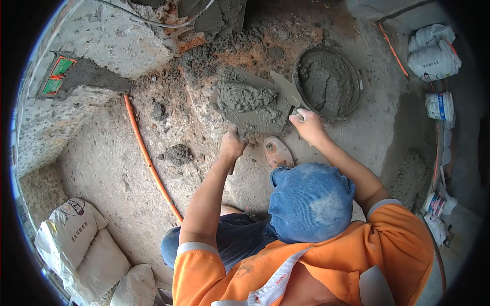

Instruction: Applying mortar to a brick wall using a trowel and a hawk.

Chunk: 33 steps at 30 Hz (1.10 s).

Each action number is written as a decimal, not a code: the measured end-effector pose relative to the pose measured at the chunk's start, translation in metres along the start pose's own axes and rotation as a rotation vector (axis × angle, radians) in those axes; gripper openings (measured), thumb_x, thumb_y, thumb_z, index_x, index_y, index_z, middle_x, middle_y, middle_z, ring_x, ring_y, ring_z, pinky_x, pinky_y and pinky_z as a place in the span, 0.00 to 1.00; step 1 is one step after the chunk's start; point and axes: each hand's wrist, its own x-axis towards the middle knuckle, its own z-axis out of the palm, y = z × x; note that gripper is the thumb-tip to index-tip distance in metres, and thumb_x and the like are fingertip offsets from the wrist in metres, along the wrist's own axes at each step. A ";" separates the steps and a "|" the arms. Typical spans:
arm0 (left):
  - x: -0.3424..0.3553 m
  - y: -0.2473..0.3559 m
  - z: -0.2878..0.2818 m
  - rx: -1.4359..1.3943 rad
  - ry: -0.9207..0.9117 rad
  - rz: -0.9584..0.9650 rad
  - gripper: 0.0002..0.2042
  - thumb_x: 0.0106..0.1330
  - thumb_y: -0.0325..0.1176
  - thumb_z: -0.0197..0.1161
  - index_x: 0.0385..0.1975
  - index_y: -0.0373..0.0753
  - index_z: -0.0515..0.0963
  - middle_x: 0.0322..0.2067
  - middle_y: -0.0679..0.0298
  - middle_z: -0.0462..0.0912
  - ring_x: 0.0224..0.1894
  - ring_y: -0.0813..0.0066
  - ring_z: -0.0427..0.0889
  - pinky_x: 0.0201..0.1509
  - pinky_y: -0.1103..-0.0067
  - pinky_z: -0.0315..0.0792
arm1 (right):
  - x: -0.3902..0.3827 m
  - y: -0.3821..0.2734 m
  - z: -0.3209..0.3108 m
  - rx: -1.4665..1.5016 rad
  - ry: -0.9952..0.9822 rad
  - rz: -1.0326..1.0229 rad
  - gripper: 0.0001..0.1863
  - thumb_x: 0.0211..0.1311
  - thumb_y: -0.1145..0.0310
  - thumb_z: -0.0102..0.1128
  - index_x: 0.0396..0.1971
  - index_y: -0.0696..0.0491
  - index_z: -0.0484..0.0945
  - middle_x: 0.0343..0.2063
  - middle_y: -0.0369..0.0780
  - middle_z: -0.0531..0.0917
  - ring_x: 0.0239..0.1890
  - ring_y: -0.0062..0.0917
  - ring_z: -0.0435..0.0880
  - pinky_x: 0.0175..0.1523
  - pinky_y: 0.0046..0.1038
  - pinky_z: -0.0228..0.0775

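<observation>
Here, dark round bucket (359, 85) as landmark, mortar inside. Left of bucket: hawk (261, 120) heaped with mortar (244, 96), left hand (235, 145) with grip closed round its handle. Just beside bucket's left rim: trowel (287, 92), right hand (309, 127) with grip closed round handle. Right of bucket: white sacks (434, 60), small dark print; white-blue pail (439, 108), printed label. Far lower left of bucket: white bags (76, 232), dark printed characters, logo.
</observation>
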 end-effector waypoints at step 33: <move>-0.039 0.073 -0.049 0.261 0.454 0.336 0.13 0.55 0.36 0.64 0.31 0.34 0.72 0.25 0.45 0.81 0.34 0.44 0.81 0.38 0.58 0.75 | 0.055 -0.094 -0.156 -0.465 0.356 -1.115 0.12 0.46 0.65 0.70 0.31 0.52 0.81 0.24 0.38 0.79 0.26 0.32 0.81 0.30 0.31 0.74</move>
